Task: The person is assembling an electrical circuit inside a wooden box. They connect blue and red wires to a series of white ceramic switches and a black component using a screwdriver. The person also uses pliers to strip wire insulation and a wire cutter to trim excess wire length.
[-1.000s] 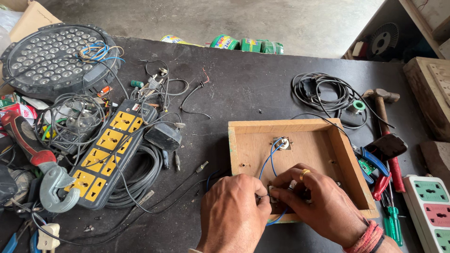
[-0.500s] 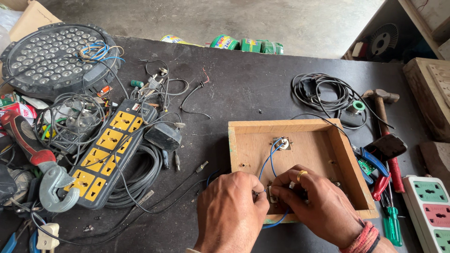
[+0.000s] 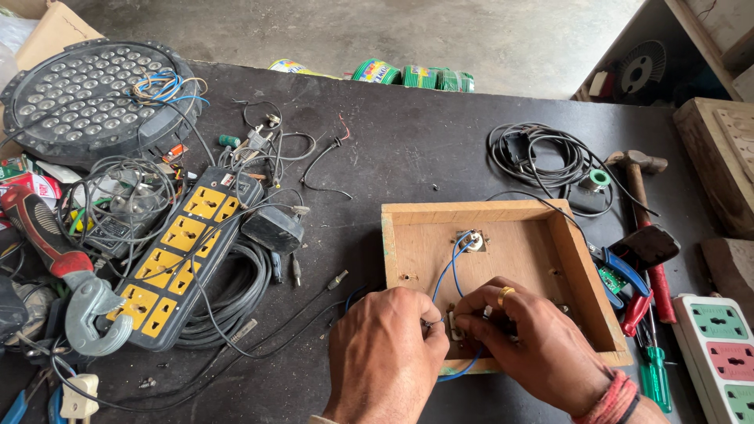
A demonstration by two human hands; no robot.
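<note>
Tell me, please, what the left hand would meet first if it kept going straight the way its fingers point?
The left hand points right, toward the right hand. It would most likely meet the small white part pinched between them, then the right hand's fingers, inside the shallow wooden box. Depth is hard to judge.

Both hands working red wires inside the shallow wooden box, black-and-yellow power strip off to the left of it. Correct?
Not quite: the head view shows the wires are blue, not red. The rest holds: left hand and right hand work inside the shallow wooden box, with the black-and-yellow power strip to its left.
</note>
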